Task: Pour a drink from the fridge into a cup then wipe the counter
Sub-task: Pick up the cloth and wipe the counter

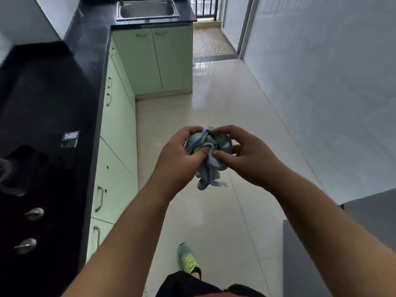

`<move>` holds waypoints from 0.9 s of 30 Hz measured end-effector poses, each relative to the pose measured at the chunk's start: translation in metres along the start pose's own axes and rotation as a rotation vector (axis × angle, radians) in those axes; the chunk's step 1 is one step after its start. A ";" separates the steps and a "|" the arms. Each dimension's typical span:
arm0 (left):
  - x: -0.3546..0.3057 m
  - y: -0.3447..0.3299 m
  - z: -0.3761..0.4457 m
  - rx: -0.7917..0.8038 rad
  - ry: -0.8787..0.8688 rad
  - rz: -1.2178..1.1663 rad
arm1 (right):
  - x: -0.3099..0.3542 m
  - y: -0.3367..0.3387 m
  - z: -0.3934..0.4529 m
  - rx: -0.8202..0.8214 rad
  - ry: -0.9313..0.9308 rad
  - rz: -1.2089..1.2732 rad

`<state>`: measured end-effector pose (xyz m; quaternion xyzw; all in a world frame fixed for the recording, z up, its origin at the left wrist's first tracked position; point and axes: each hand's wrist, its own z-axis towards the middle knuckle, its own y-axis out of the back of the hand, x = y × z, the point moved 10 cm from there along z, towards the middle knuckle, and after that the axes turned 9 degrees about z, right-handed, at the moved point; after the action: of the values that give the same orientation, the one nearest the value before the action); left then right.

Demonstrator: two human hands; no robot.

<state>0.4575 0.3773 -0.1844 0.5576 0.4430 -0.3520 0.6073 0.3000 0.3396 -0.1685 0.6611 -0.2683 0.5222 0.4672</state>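
Note:
A crumpled light-blue cloth point(209, 159) is bunched between both hands, held in the air over the floor at mid-frame. My left hand point(180, 159) grips its left side with the thumb pressed into the folds. My right hand point(246, 155) pinches its right side, and a white tag hangs from the bottom of the cloth. The black counter point(64, 86) runs along the left, well apart from the hands. No cup or drink is in sight.
A stove with two metal knobs point(34, 214) is set in the counter at lower left. Pale green cabinets point(120, 129) stand below it. A steel sink point(147, 9) lies at the far end. A grey appliance top point(321, 254) is at lower right. My green shoe point(188, 258) is on the tiled floor.

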 end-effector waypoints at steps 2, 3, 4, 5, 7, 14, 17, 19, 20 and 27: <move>-0.003 0.006 0.039 0.017 -0.009 0.019 | 0.000 0.007 0.034 -0.034 -0.002 0.014; -0.005 0.009 0.058 0.021 -0.015 0.029 | -0.001 0.010 0.050 -0.048 -0.001 0.019; -0.006 0.011 0.074 0.023 -0.016 0.041 | -0.003 0.014 0.064 -0.058 -0.005 0.022; -0.006 0.011 0.089 0.022 -0.013 0.047 | -0.005 0.017 0.078 -0.065 -0.011 0.027; -0.003 0.012 0.118 0.018 -0.002 0.043 | -0.011 0.025 0.107 -0.073 -0.021 0.050; 0.015 0.020 0.236 -0.051 0.056 0.094 | -0.036 0.043 0.236 -0.003 -0.009 0.089; 0.019 0.028 0.291 -0.126 0.102 0.103 | -0.042 0.054 0.303 0.051 0.001 0.103; 0.019 0.034 0.324 -0.171 0.130 0.103 | -0.040 0.059 0.346 0.103 0.007 0.095; 0.019 0.037 0.341 -0.192 0.147 0.101 | -0.039 0.062 0.367 0.131 0.010 0.079; 0.024 0.070 0.422 -0.348 0.223 0.038 | -0.023 0.057 0.484 0.296 0.051 0.037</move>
<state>0.5922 -0.0296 -0.1875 0.4879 0.5510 -0.1947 0.6484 0.4577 -0.1221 -0.1794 0.7042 -0.1882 0.5812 0.3616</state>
